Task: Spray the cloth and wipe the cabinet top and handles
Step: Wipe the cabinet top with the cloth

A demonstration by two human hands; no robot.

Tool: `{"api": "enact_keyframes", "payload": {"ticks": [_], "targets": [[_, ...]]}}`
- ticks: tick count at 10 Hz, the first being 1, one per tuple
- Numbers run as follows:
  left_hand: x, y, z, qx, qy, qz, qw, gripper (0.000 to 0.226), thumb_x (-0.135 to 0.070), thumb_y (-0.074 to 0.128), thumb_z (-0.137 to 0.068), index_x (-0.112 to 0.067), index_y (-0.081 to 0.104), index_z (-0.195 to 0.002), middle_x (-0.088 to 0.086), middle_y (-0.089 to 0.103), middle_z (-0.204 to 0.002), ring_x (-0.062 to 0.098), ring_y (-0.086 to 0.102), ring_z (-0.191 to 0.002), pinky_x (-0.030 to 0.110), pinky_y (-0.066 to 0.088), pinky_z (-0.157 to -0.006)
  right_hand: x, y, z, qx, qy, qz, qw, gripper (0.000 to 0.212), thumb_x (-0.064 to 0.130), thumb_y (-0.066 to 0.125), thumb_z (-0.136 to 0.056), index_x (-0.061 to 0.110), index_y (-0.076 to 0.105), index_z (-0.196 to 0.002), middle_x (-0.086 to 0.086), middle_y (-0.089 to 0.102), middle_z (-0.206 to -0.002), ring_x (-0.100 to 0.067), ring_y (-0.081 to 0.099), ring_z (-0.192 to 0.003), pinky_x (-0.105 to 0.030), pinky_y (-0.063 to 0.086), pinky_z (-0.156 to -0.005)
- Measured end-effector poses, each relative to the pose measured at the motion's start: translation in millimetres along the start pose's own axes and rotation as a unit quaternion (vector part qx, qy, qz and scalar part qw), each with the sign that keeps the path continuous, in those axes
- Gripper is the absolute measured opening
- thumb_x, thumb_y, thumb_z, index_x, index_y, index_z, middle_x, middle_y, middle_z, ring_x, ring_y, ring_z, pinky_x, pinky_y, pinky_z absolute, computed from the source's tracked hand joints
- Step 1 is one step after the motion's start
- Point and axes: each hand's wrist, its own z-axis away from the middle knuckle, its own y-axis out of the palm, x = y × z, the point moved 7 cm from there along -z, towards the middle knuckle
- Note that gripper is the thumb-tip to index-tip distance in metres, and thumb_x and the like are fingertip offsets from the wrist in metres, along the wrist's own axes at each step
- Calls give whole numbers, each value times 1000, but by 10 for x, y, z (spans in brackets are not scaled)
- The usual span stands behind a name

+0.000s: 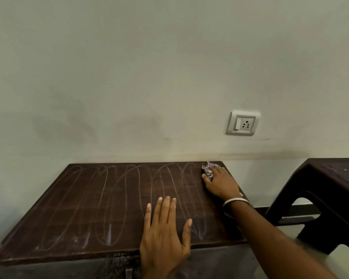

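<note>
Head view of a dark brown cabinet top (113, 202) standing against a pale wall (129, 77). The surface carries a row of pale looping streaks that run from its left part across to the right, each loop reaching from the far edge toward the near edge.

The left hand (165, 234) lies flat on the cabinet top near the front edge, palm down, fingers extended and slightly spread, thumb out to the right; it holds nothing.

The right hand (222, 184) reaches to the far right corner of the top, close to the wall. Its fingers are curled down over a bunched, patterned cloth (207, 170), pressing it against the surface; the cloth shows only at the fingertips, the rest being hidden beneath the hand. A pale bangle (235, 202) circles the right wrist, and the forearm runs back to the lower right of the frame.

On the wall above and to the right of the cabinet sits a white switch-and-socket plate (242, 123). To the right, apart from the cabinet, stands a dark plastic stool (318, 190). The cabinet front below the top edge is in shadow; a small metal fitting (129, 273) shows at the bottom edge, too dim to identify.
</note>
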Motion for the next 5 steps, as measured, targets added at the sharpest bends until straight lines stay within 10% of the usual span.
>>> {"api": "enact_keyframes", "payload": {"ticks": [5], "targets": [[-1,3,16,2,-8,-4,1000,72,-59,20,-94,-11,58,-132,6,58,-136,23,49,-132,46,23,-112,-342,-180,323,-15,51,-11,999,60,50,36,-96,19,34,-148,-3,29,-158,-21,24,-146,-36,18,-120]]}}
